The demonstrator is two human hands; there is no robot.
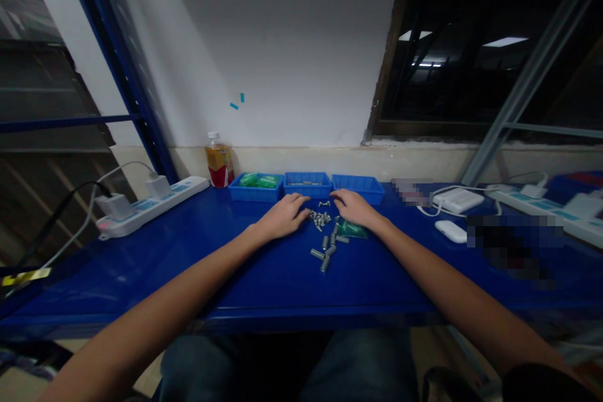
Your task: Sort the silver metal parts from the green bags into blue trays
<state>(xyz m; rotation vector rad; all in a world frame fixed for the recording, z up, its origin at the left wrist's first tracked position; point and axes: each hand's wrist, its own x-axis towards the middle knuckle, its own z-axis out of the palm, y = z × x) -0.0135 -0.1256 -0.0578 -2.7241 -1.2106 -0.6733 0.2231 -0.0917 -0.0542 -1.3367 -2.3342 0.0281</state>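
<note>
Screws (321,220) btwn L hand (284,216) & R hand (354,208); metal cyls (325,243) nearby.

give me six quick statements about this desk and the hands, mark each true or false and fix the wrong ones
1. Three blue bins stand in a row at the back of the table. True.
2. The bottle stands to the right of the bins. False: it stands to their left.
3. The leftmost bin holds green plastic. True.
4. The left hand is inside the leftmost bin. False: it is at the small metal pieces on the table.
5. Most metal cylinders lie nearer the table's front edge than the small metal pieces. True.
6. The right hand is clasping the left hand. False: they are apart.
</note>
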